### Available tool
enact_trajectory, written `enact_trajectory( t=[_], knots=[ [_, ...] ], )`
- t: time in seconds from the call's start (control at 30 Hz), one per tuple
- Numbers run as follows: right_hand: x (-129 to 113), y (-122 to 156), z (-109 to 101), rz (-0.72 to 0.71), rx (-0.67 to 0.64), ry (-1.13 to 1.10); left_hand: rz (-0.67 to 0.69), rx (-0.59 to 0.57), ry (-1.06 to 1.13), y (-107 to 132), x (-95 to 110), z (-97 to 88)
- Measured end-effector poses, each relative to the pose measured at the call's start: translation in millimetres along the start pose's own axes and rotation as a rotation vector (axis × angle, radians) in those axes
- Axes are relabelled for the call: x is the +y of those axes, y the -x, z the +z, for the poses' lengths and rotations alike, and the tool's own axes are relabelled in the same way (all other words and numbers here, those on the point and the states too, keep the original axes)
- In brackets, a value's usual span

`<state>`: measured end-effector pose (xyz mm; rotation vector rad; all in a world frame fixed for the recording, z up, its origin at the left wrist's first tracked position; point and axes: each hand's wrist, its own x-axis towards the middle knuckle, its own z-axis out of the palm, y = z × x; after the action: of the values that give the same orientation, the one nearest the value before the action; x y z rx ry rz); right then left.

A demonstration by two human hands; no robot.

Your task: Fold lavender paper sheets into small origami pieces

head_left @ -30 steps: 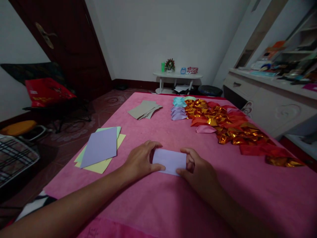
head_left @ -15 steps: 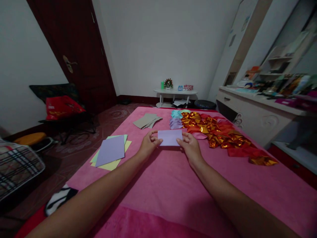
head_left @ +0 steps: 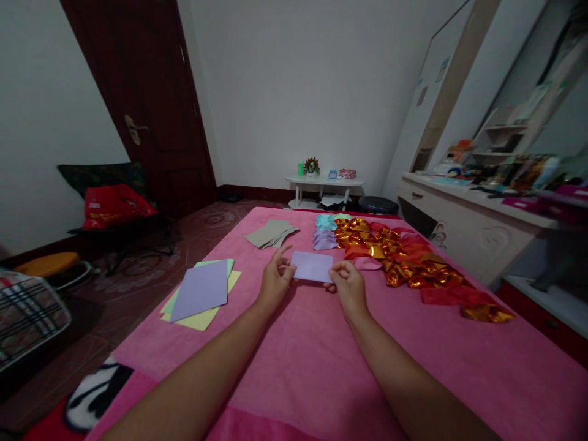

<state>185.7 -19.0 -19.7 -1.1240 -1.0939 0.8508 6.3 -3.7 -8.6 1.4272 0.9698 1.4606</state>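
Between my hands, a small lavender paper rectangle (head_left: 313,266) is held up over the pink cloth (head_left: 298,343). My left hand (head_left: 277,274) pinches its left edge, the index finger lifted away from the sheet. At the lower right corner, my right hand (head_left: 348,283) grips the paper between thumb and fingers. To the left lies a stack of coloured sheets (head_left: 202,291), lavender on top, with green and yellow showing beneath. Grey sheets (head_left: 272,234) are fanned out farther back. Folded lavender pieces (head_left: 325,239) lie beyond my right hand.
Shiny gold and red folded pieces (head_left: 404,260) cover the right side of the table. At the back are light-blue folded pieces (head_left: 326,222). A white low table (head_left: 321,180) stands by the wall, a dresser (head_left: 468,211) at right, and a chair with a red bag (head_left: 114,207) at left.
My right hand has moved down to the paper's lower right corner, its fingers drawn together. My left index finger has lifted off the edge. The whole view has shifted slightly.
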Motion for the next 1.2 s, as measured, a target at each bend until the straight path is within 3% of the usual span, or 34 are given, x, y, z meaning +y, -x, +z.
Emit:
enact_trajectory(
  t=[0.13, 0.23, 0.4, 0.57, 0.87, 0.97, 1.2],
  knots=[
    [-3, 0, -1, 0.003, -0.012, -0.007, -0.009, -0.146, -0.059, 2, -5, 1.3],
    [-5, 0, -2, 0.013, -0.038, -0.033, 0.004, -0.174, -0.050, 1, -7, 1.2],
    [-7, 0, -2, 0.029, -0.142, -0.105, -0.057, -0.118, 0.022, -3, -6, -1.3],
    [-8, 0, -3, -0.002, -0.191, -0.016, -0.066, -0.079, 0.036, -4, -6, -1.5],
    [-5, -2, -4, -0.200, -0.136, 0.065, -0.091, -0.003, 0.018, -3, -2, -1.7],
    [-7, -1, -3, -0.248, -0.165, 0.073, -0.083, -0.034, 0.004, -2, 1, -0.1],
    [-12, 3, -2, -0.136, -0.139, 0.022, -0.110, -0.217, 0.000, 2, 3, 0.9]
  ],
)
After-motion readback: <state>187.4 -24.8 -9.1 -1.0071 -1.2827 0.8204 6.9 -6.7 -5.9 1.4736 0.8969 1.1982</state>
